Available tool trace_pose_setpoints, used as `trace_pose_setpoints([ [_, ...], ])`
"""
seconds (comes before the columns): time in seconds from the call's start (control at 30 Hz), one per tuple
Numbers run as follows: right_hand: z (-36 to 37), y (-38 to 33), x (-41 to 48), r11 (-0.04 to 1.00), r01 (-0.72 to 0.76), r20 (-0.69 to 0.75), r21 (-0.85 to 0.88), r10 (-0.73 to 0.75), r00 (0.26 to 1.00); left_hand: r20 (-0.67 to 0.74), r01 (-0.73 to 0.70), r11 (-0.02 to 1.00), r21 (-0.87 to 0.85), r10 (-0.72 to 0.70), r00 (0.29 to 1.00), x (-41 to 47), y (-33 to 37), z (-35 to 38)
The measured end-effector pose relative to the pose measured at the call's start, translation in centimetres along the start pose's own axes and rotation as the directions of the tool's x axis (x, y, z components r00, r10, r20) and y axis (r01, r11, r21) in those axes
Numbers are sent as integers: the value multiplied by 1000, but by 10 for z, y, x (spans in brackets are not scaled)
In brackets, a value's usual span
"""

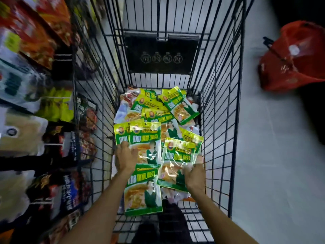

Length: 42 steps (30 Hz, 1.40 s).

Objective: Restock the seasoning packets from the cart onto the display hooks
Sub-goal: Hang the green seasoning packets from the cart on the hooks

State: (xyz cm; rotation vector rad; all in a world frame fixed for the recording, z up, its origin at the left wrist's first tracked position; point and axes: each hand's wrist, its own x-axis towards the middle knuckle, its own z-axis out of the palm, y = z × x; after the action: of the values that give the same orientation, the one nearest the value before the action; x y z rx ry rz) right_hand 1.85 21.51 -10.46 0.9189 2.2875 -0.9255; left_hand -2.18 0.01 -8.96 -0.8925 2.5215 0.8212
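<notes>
Several green and yellow seasoning packets (159, 117) lie heaped in the bottom of a black wire cart (219, 106). My left hand (125, 157) lies on the left edge of one packet (146, 145) in the middle of the heap, fingers curled over its side. My right hand (194, 176) holds the lower right part of another packet (177, 161), which is tilted to the right. A further packet (143, 192) lies below and between my forearms.
Display hooks with hanging packets (58, 141) in red, black, yellow and white line the left side, close against the cart. A red shopping basket (293, 59) sits on the pale floor at the right. The cart's black fold-down flap (161, 53) is at the far end.
</notes>
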Motion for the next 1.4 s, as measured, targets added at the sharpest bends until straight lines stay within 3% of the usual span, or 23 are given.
trace_pose_setpoints([
  [0.1,12,11,-4,995,-46,-2,-88,46,999,-6,32,999,10,-32,999,4,4,12],
  [0.23,17,16,-6,995,-96,-36,41,97,995,-20,74,997,3,-74,997,9,14,21],
  [0.43,14,18,-5,985,-137,-51,108,144,988,23,232,947,-222,-233,972,19,17,18],
  [0.57,10,23,2,946,-210,103,247,189,976,141,322,850,-417,-289,947,19,14,8],
  [0.77,-3,4,1,901,-200,294,386,86,952,302,306,741,-597,-146,942,-1,16,-12],
  [0.93,-37,-40,-21,881,-50,257,471,-83,963,178,197,720,-666,-103,979,-26,20,-62],
  [1.03,-64,-87,-45,864,118,209,490,-248,946,36,94,671,-736,-100,994,-47,20,-114],
  [1.2,-97,-182,-108,744,391,211,542,-571,793,-264,-169,588,-791,-79,961,-100,20,-228],
  [1.3,-114,-236,-166,608,563,189,560,-755,627,-468,-370,540,-756,-52,882,-155,17,-305],
  [1.4,-130,-278,-242,452,670,192,590,-883,427,-620,-497,557,-665,-40,784,-229,6,-374],
])
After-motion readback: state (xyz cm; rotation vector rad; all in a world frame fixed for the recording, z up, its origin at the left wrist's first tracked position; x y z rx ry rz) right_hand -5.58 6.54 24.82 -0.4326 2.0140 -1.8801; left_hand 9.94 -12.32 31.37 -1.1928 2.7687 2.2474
